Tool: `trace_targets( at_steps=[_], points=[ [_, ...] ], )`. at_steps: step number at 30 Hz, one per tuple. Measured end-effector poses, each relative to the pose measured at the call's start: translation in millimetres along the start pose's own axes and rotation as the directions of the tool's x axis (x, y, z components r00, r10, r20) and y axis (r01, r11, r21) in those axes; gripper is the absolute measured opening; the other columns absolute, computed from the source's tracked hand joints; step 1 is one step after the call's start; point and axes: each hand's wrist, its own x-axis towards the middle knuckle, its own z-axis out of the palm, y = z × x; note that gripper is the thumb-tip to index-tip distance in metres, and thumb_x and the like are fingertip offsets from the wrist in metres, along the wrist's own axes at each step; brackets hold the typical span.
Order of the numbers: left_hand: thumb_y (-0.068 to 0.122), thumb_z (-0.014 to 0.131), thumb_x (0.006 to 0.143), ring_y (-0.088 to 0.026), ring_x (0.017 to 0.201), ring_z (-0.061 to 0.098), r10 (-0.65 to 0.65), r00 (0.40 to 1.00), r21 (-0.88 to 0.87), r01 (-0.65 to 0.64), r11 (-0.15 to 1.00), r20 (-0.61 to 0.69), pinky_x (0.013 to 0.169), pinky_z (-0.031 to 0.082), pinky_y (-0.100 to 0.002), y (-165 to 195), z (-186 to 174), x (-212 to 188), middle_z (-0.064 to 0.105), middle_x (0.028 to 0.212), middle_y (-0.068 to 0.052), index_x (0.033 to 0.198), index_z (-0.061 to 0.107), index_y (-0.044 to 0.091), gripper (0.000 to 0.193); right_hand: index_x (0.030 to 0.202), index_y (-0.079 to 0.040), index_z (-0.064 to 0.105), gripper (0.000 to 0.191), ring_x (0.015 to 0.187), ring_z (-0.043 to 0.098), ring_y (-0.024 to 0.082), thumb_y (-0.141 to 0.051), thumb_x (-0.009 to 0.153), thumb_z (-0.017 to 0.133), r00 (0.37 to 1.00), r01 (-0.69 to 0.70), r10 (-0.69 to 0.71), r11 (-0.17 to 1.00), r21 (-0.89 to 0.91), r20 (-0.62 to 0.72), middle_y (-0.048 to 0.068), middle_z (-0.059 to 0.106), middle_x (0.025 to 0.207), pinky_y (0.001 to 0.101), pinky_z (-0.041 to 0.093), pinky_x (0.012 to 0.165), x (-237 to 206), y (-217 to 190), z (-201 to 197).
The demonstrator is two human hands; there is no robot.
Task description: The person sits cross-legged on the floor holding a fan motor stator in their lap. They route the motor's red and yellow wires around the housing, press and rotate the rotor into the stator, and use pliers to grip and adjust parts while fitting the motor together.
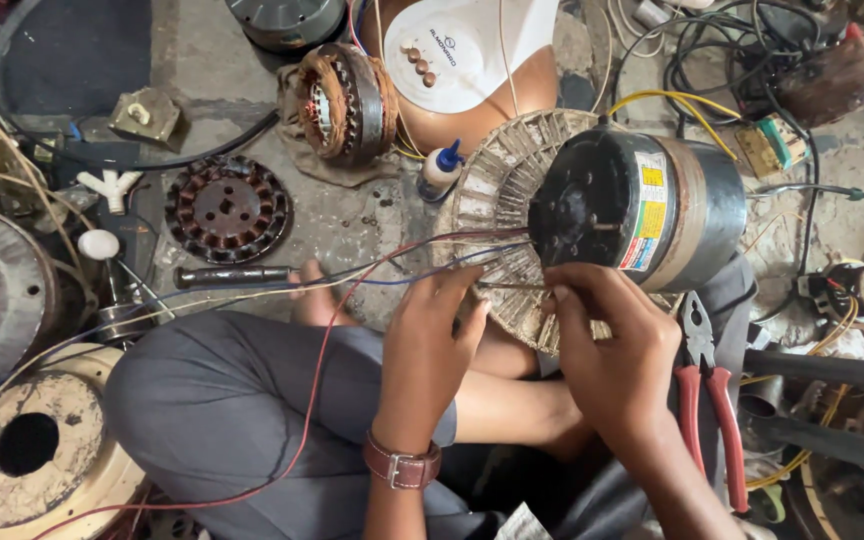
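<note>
A black cylindrical motor (642,205) with a coloured label lies on its side over a dusty fan grille (497,190) on my lap. Several thin wires (422,262), red, blue and pale, run out from its face to the left. My left hand (430,345), with a brown strap on the wrist, pinches the wires just left of the motor's face. My right hand (607,345) pinches a wire end right next to it, below the motor's face. The fingertips of both hands nearly meet.
Red-handled pliers (707,390) lie on my right leg. A glue bottle (439,170), a wound stator (345,100), a round rotor core (227,208), a screwdriver (237,276) and a white fan housing (472,45) lie on the concrete floor. Tangled cables (732,50) fill the far right.
</note>
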Motion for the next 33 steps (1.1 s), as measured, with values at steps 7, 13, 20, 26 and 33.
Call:
trace_targets(
  at_steps=[7, 13, 20, 26, 33],
  points=[
    [0.016, 0.073, 0.088, -0.037, 0.106, 0.065, -0.003, 1.0, -0.032, 0.003, 0.999, 0.003, 0.089, 0.052, -0.046, -1.7, 0.7, -0.3, 0.069, 0.112, -0.016, 0.123, 0.068, 0.008, 0.036, 0.106, 0.005, 0.069, 0.018, 0.087, 0.075, 0.014, 0.014, 0.096, 0.058, 0.984, -0.133, 0.151, 0.976, 0.172, -0.093, 0.01, 0.073, 0.096, 0.0259, 0.059, 0.077, -23.0, 12.5, 12.2],
    [0.016, 0.073, 0.087, -0.037, 0.105, 0.065, 0.004, 1.0, -0.016, -0.004, 1.0, 0.023, 0.09, 0.051, -0.047, -3.7, -0.1, 0.2, 0.069, 0.111, -0.015, 0.123, 0.068, 0.008, 0.037, 0.105, 0.009, 0.066, 0.019, 0.094, 0.073, 0.017, 0.019, 0.094, 0.054, 0.989, -0.022, 0.051, 0.978, 0.206, -0.138, 0.014, 0.07, 0.106, 0.0284, 0.063, 0.085, -28.4, 24.5, 13.8],
    [0.015, 0.075, 0.085, -0.036, 0.101, 0.065, -0.047, 0.998, -0.033, 0.049, 0.998, 0.042, 0.087, 0.051, -0.045, 0.0, -1.6, 2.7, 0.069, 0.108, -0.015, 0.12, 0.07, 0.008, 0.036, 0.104, 0.011, 0.065, 0.021, 0.096, 0.071, 0.018, 0.022, 0.091, 0.053, 0.986, -0.008, 0.048, 0.97, 0.242, -0.161, 0.016, 0.07, 0.107, 0.0289, 0.062, 0.086, -30.1, 31.0, 13.9],
    [0.013, 0.073, 0.086, -0.033, 0.098, 0.066, -0.029, 0.999, -0.067, 0.031, 0.997, 0.032, 0.085, 0.052, -0.043, 4.3, -1.8, 4.5, 0.069, 0.105, -0.013, 0.12, 0.07, 0.008, 0.034, 0.105, 0.01, 0.065, 0.022, 0.094, 0.072, 0.017, 0.022, 0.092, 0.052, 0.984, -0.03, 0.084, 0.946, 0.324, -0.155, 0.015, 0.069, 0.108, 0.0279, 0.061, 0.085, -32.3, 34.6, 13.1],
    [0.015, 0.068, 0.09, -0.036, 0.098, 0.064, 0.027, 0.995, 0.019, -0.029, 0.999, 0.099, 0.084, 0.05, -0.046, 7.4, -4.9, 5.2, 0.067, 0.101, -0.014, 0.121, 0.07, 0.009, 0.031, 0.103, 0.009, 0.065, 0.023, 0.094, 0.072, 0.017, 0.023, 0.091, 0.051, 0.984, 0.013, 0.045, 0.945, 0.326, -0.171, 0.014, 0.07, 0.107, 0.027, 0.062, 0.084, -32.3, 34.3, 12.9]
  ],
)
